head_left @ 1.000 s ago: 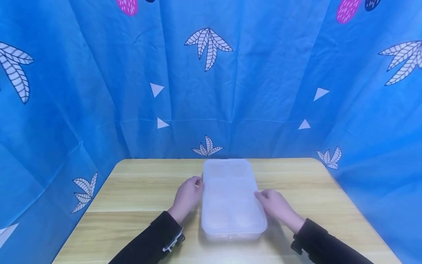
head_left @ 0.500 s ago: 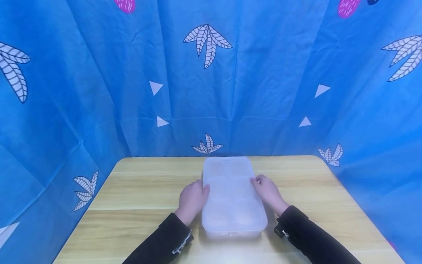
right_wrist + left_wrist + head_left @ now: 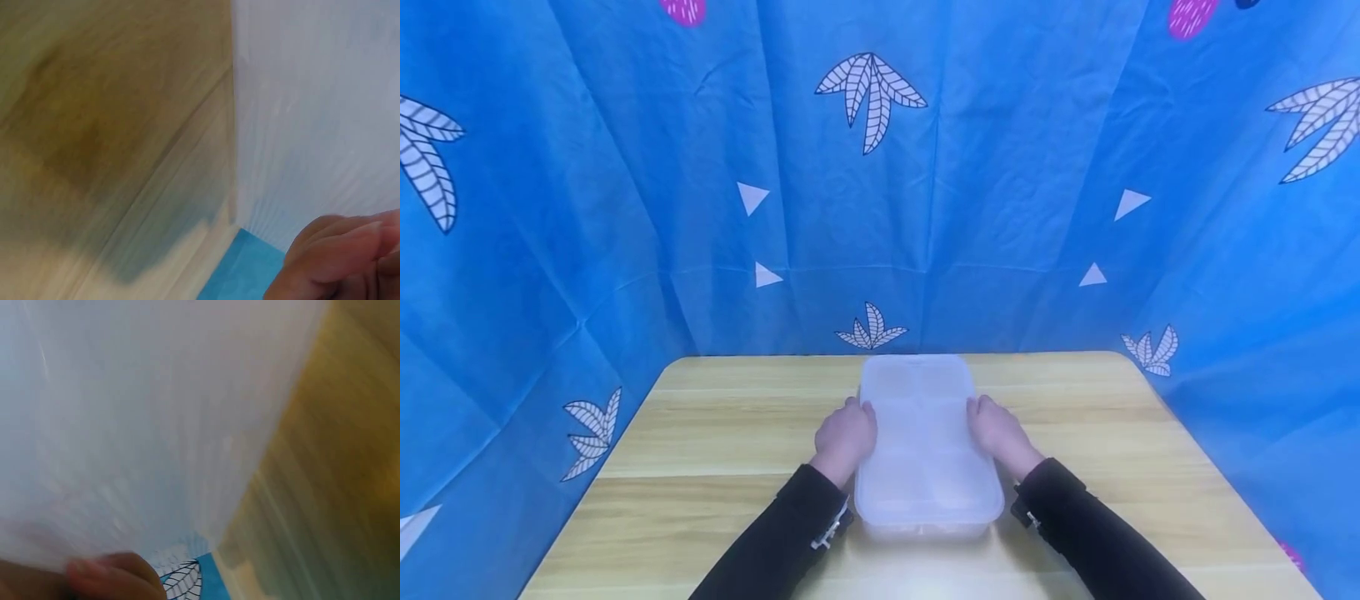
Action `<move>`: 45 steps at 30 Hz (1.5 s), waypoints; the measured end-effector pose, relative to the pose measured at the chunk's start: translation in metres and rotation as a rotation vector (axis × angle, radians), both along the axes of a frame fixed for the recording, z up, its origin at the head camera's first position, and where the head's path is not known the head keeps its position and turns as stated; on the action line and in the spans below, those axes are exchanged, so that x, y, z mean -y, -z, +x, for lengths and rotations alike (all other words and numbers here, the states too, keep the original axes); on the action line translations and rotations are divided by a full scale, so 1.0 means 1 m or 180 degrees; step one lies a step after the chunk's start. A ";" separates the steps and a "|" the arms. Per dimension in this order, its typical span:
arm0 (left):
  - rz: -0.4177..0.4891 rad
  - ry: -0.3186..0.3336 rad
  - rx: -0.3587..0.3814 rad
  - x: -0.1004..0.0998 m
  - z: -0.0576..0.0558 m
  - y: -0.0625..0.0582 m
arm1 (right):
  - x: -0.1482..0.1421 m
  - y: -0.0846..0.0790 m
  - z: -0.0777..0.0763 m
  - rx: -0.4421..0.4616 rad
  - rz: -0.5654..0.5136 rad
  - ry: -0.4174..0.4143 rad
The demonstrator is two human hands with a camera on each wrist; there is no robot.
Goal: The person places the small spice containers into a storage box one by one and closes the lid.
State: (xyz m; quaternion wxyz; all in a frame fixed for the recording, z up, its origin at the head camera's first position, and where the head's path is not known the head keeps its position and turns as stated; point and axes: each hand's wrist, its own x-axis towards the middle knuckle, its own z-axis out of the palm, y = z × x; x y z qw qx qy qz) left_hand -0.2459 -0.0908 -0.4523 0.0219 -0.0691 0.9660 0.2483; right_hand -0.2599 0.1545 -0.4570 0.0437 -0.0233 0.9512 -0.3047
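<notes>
A frosted, lidded plastic storage box [image 3: 917, 450] stands lengthwise in the middle of the table, and paler compartments show faintly through its lid. My left hand [image 3: 846, 435] grips its left long side, thumb at the lid's edge. On the opposite side my right hand [image 3: 1002, 433] holds the box the same way, fingers curled at the rim. In the left wrist view the box wall [image 3: 144, 412] fills most of the picture above the curled fingers [image 3: 119, 575]. The right wrist view shows the other box wall [image 3: 312, 112] with the right fingers [image 3: 331, 256] against it.
The wood-grain table [image 3: 722, 417] extends to both sides of the box. A blue curtain [image 3: 1000, 167] printed with leaves and triangles hangs along the back and both sides. The box's far end lies near the table's back edge.
Both hands have slid forward along the box's sides and now hold it more fully. The right hand has come inward. The box stays almost where it was.
</notes>
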 end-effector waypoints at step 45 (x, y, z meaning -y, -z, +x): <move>0.0852 0.0304 0.0005 0.013 -0.004 0.011 | -0.005 0.002 -0.004 -0.0010 -0.0259 -0.0220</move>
